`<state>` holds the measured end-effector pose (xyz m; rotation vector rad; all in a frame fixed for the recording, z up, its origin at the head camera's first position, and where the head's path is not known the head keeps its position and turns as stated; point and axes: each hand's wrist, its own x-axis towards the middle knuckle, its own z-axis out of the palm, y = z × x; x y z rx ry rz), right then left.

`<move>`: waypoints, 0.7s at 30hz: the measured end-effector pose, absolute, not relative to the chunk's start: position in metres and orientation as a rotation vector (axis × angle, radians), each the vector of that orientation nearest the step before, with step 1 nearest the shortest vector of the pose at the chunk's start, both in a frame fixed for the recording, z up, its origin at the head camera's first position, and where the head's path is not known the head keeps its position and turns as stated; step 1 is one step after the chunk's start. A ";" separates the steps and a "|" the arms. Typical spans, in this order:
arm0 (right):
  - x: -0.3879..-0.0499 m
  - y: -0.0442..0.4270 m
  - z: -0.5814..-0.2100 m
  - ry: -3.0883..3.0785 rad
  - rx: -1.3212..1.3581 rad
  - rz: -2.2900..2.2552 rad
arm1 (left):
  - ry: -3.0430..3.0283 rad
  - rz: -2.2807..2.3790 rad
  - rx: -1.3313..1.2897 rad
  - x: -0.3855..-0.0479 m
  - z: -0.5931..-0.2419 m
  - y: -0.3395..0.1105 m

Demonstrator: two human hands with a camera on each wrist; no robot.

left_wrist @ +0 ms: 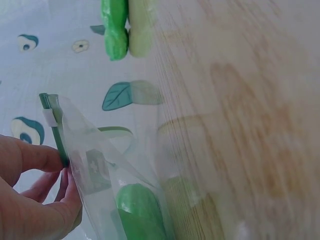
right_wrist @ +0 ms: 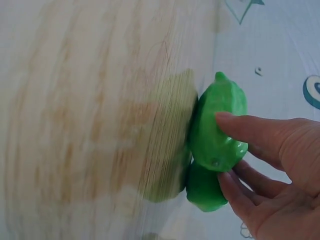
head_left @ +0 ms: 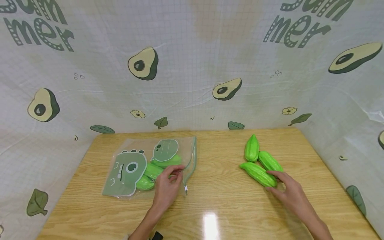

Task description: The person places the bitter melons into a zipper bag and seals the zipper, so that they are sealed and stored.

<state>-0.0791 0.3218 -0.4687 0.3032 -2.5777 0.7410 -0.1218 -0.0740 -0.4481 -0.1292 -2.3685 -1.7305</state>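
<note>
Head view: left hand pinching a clear plastic green-zip bag, right hand gripping a shiny green ridged gourd.
Gourd's on the wooden tabletop beside two lookalikes, right of the bag. Looks like the pick-up stage; next move probably needs a clean lift.

The vegetables are bright green; the clear bag bears a grey-green cartoon monster and green zip strip. Green-and-cream avocados dot the whitish cloth; the table is tan, wood-grained.
</note>
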 end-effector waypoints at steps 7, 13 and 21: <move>-0.078 0.321 -0.466 -2.598 0.290 0.751 | -2.368 -1.730 -0.123 -0.122 -0.448 -0.074; -0.077 0.320 -0.461 -2.628 0.254 0.816 | -2.360 -1.738 -0.127 -0.122 -0.449 -0.074; -0.078 0.318 -0.456 -2.598 0.187 0.984 | -2.359 -1.737 -0.128 -0.122 -0.449 -0.074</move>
